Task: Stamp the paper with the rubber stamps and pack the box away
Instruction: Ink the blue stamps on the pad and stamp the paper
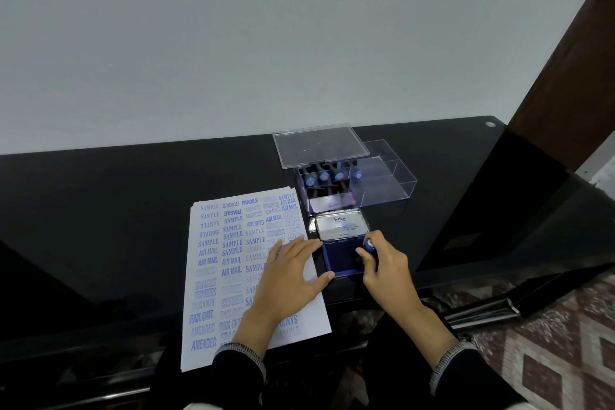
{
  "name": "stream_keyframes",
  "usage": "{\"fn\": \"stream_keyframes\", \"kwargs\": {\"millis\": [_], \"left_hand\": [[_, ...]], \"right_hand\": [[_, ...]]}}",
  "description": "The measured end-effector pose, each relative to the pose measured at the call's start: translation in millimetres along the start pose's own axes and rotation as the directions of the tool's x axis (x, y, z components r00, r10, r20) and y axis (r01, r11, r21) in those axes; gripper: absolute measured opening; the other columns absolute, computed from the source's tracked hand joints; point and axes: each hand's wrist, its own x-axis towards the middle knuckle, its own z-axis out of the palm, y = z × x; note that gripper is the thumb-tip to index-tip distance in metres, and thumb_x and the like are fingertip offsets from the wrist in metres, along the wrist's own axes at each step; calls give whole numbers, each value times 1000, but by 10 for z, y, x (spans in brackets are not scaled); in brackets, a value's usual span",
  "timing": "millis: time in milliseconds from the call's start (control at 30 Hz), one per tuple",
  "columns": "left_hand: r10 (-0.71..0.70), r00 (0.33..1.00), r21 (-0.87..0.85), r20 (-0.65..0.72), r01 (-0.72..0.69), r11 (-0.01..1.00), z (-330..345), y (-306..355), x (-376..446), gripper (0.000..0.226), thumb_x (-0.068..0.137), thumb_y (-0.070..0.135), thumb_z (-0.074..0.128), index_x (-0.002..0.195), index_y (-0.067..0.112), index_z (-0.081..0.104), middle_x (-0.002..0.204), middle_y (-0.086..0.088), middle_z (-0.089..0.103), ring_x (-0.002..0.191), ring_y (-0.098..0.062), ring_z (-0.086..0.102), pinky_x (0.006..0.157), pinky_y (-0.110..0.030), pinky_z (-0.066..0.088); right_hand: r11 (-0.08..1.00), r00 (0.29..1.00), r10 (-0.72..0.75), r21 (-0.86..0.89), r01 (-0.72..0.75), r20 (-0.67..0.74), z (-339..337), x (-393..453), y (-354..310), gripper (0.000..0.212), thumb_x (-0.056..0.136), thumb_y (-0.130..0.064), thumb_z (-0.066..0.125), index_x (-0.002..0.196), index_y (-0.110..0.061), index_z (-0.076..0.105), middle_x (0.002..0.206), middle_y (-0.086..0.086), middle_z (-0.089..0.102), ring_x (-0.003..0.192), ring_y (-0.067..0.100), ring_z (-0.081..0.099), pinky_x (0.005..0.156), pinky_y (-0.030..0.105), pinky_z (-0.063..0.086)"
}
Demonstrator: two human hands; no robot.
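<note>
One small rubber stamp (368, 244) sitting in the right hand (382, 263), fingers curled round its handle, pressing down into the blue ink pad (339, 260) — pad tin lying open just right of the paper (246, 276). Probably feeling light and hard, a bit slippery; holding best by the round knob on top. Left hand (293, 276) lying flat and open, holding nothing, fingers touching the pad's edge, palm resting on the paper. Several more stamps (324, 176) standing behind in the clear box (382, 183), its lid (319, 145) leaning on top — thin plastic, likely cracking easily.
</note>
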Motion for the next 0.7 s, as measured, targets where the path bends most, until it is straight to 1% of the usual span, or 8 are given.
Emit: {"fn": "stream_keyframes", "kwargs": {"millis": [100, 200, 267, 333, 367, 467, 600, 700], "left_hand": [[-1, 1000, -2, -1, 1, 1000, 2, -1, -4, 68, 86, 69, 41, 145, 38, 34, 150, 20, 34, 143, 1, 15, 120, -32, -3], [-8, 1000, -70, 17, 9, 998, -25, 18, -1, 62, 88, 62, 50, 143, 37, 37, 148, 20, 36, 141, 3, 17, 120, -31, -2], [-47, 999, -244, -2, 45, 969, -85, 54, 8, 53, 90, 51, 56, 139, 34, 45, 143, 20, 40, 133, 8, 24, 120, -31, 5], [-157, 984, -461, -79, 103, 881, -190, 61, 18, 38, 94, 35, 59, 132, 31, 53, 138, 18, 45, 127, 6, 35, 117, -30, 23], [-213, 968, -500, -131, 120, 858, -252, 43, 17, 33, 96, 28, 56, 129, 30, 55, 137, 16, 47, 126, 3, 38, 113, -28, 27], [-311, 911, -391, -270, 191, 900, -435, -121, -15, 30, 99, 20, 50, 128, 27, 56, 138, 9, 50, 131, -7, 40, 109, -24, 25], [-378, 870, -199, -317, 329, 923, -658, -515, -155, 32, 98, 21, 52, 130, 21, 56, 142, 5, 49, 140, -15, 31, 118, -45, 22], [-400, 861, -56, -314, 404, 913, -745, -824, -300, 39, 96, 30, 54, 133, 19, 55, 144, 1, 47, 142, -18, 28, 120, -46, 8]], "right_hand": [[1000, 998, 23, -4, -23, 59, -17, 89, -2, 24, 88, 0, 58, 84, -17, 41, 67, -5, 51, 61, 9, 55, 52, 15, 38], [999, 997, 37, -4, -37, 61, -7, 74, -9, 25, 88, -1, 57, 84, -18, 40, 69, -3, 52, 62, 11, 55, 53, 15, 39], [999, 998, 36, -9, -36, 47, -1, 46, -16, 26, 88, -1, 57, 86, -20, 41, 70, -4, 52, 62, 9, 54, 54, 14, 39], [999, 998, 42, -17, -41, 37, 3, 30, -20, 26, 88, -1, 58, 87, -21, 41, 69, -7, 50, 61, 8, 53, 54, 13, 37], [999, 998, 49, -15, -48, 32, 2, 28, -22, 26, 88, -1, 58, 87, -21, 41, 67, -9, 48, 60, 8, 52, 54, 12, 36], [998, 998, 61, -10, -61, 30, 0, 17, -30, 21, 88, 1, 58, 87, -16, 44, 66, -11, 46, 66, 5, 53, 53, 9, 35], [998, 998, 64, -11, -64, 22, 3, -2, -42, 14, 88, 2, 58, 88, -9, 49, 68, -15, 45, 68, -3, 53, 55, 4, 35], [998, 998, 63, -28, -63, 0, 21, -19, -35, 13, 87, 2, 59, 90, -8, 50, 70, -10, 50, 61, 1, 53, 56, 3, 35]]}}
